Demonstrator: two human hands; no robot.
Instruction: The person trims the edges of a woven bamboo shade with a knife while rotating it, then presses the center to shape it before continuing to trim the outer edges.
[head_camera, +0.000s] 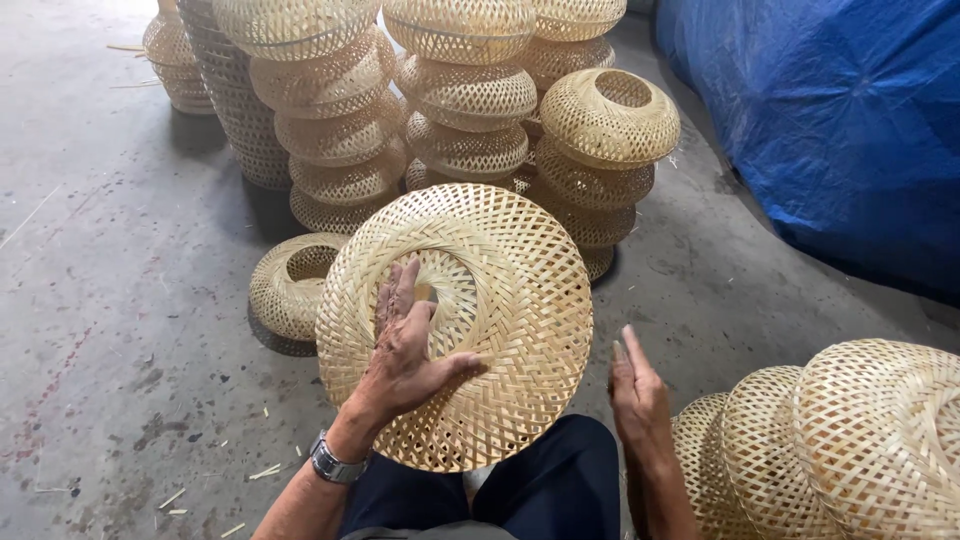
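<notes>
- Several stacks of woven bamboo shades (470, 95) standing on the concrete floor (110, 300) ahead, piled one on another in tall columns; nothing visible inside any of them, only hollow openings at the top.
- One single shade (290, 285) lying alone on the floor just left of the held piece, round mouth facing up, empty.
- More woven shades (840, 440) nested on their sides at lower right, close beside the right hand (638, 400).
- Blue tarpaulin (840, 120) heaped at upper right, contents hidden.
- Held upright above the lap in dark trousers (560, 480): a round woven bamboo disc (500, 300), pale straw colour, open lattice weave toward the rim, tighter spiral weave around a central hole.
- Left hand (405, 350) pressed flat on the disc's face, fingers spread up toward the central hole, thumb splayed right across the weave; clamped on nothing else, a steel wristwatch (333, 465) at the wrist.
- Right hand open, fingers straight and together, edge-on, just off the disc's lower right rim and not touching it.
</notes>
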